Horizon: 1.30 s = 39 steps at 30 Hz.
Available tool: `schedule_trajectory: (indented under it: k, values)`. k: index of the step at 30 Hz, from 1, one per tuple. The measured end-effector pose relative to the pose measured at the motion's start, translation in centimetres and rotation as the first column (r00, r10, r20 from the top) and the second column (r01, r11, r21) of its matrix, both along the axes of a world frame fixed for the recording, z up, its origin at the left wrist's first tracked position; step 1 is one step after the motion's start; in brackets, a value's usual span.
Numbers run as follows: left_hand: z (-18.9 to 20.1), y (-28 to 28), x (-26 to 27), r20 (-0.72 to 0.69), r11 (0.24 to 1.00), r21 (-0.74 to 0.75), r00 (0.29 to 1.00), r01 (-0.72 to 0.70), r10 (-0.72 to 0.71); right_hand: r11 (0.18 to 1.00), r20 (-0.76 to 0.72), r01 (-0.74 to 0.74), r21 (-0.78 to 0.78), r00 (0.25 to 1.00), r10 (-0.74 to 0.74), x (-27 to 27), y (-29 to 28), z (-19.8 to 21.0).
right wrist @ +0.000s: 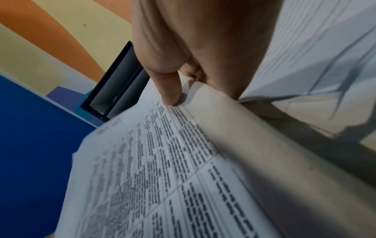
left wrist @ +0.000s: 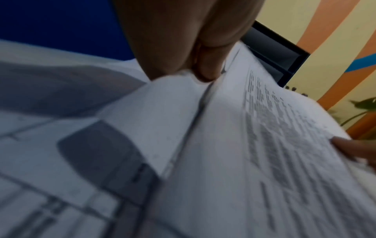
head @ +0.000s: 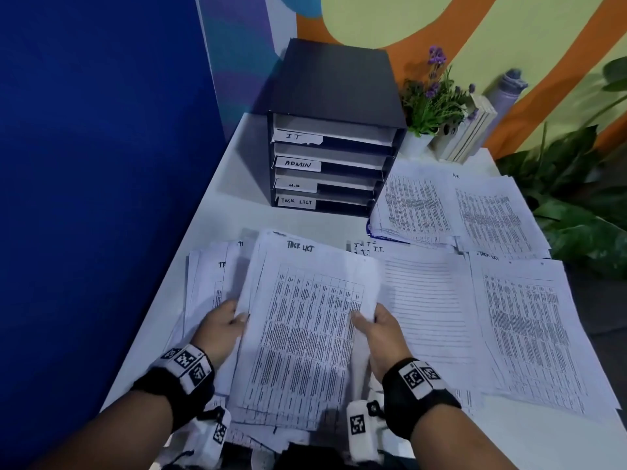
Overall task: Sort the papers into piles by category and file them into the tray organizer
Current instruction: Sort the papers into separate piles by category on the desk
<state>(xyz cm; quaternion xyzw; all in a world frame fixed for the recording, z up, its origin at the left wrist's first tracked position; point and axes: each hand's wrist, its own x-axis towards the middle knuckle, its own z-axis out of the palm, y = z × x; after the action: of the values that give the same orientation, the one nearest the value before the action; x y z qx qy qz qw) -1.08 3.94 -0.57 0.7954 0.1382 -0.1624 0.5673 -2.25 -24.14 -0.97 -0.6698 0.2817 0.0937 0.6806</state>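
Observation:
A stack of printed sheets headed "Task List" [head: 302, 320] is held up off the white table [head: 237, 215] between both hands. My left hand [head: 225, 325] grips its left edge, thumb on top; in the left wrist view the fingers [left wrist: 205, 70] pinch that edge. My right hand [head: 376, 329] grips the right edge, its thumb [right wrist: 171, 90] pressing the printed face. The black tray organizer [head: 332, 130] stands at the back with slots labelled IT, ADMIN, H.R and TASK LIST. More Task List sheets [head: 210, 276] lie under the held stack at the left.
A lined I.T. pile [head: 427, 300] lies right of the held stack, another table-printed pile [head: 532, 334] at the far right, and H.R piles [head: 458, 208] beside the organizer. A potted plant [head: 431, 106] and a white slatted box [head: 471, 134] stand behind. A blue panel [head: 101, 164] borders the left.

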Motion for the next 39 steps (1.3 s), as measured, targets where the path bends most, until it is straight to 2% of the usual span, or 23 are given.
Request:
schedule_trajectory:
  k: [2,5,7,10,13,15,17,19,21,25,28,33,36,39]
  values:
    - [-0.2,-0.7,0.2,-0.025,0.998,0.040,0.998,0.051,-0.050,1.000,0.001,0.021,-0.011,1.000,-0.021,0.0,0.1,0.0]
    - [-0.5,-1.0,0.9,0.035,0.923,0.383,0.999,-0.022,0.009,0.986,0.030,0.011,-0.166,1.000,-0.006,-0.1,-0.2,-0.1]
    - [-0.5,-0.8,1.1,-0.033,0.844,0.534,0.997,-0.044,0.073,0.971,0.035,0.003,-0.239,0.999,0.006,-0.6,-0.1,0.0]
    - [-0.6,-0.7,1.2,-0.121,0.794,0.608,0.990,0.019,0.070,0.958,-0.004,-0.053,-0.283,0.999,0.055,-1.3,0.5,-0.3]
    - [-1.3,-0.8,2.0,-0.123,0.876,0.474,0.978,-0.089,0.166,0.938,-0.049,-0.122,-0.325,0.993,0.112,-1.6,1.1,-1.3]
    - [-1.8,-0.6,2.3,-0.162,0.907,0.417,0.977,-0.059,0.138,0.929,-0.097,-0.173,-0.327,0.984,0.149,-1.6,1.5,-2.1]
    - [-1.8,-0.5,2.0,-0.153,0.888,0.459,0.985,0.000,0.079,0.925,-0.130,-0.198,-0.324,0.978,0.164,-1.6,1.8,-2.4]
    - [-1.8,-0.8,1.6,-0.136,0.846,0.533,0.985,-0.013,0.102,0.927,-0.146,-0.201,-0.316,0.976,0.162,-1.5,1.7,-2.4]
    - [-1.4,-1.6,1.3,-0.160,0.835,0.550,0.978,-0.023,0.132,0.933,-0.149,-0.198,-0.300,0.976,0.159,-1.6,1.7,-1.8]
    - [-0.4,-2.1,1.9,-0.176,0.891,0.436,0.959,-0.126,0.222,0.946,-0.141,-0.195,-0.258,0.976,0.163,-1.9,1.7,-1.4]
    - [-0.9,-1.4,2.4,-0.225,0.935,0.347,0.962,-0.070,0.156,0.957,-0.123,-0.179,-0.229,0.980,0.154,-2.0,1.5,-1.7]
    - [-0.7,-1.0,2.0,-0.103,0.958,0.284,0.992,-0.043,0.076,0.950,-0.069,-0.158,-0.271,0.987,0.144,-1.7,0.4,-1.5]
    - [0.5,-1.3,1.8,-0.025,0.977,0.183,0.993,-0.109,0.116,0.971,-0.051,-0.125,-0.203,0.992,0.117,-1.4,-0.4,-1.4]
    - [1.4,-1.0,1.7,0.070,0.981,0.126,0.988,-0.147,0.139,0.997,0.008,-0.010,-0.078,1.000,0.011,-1.0,-1.5,0.0]
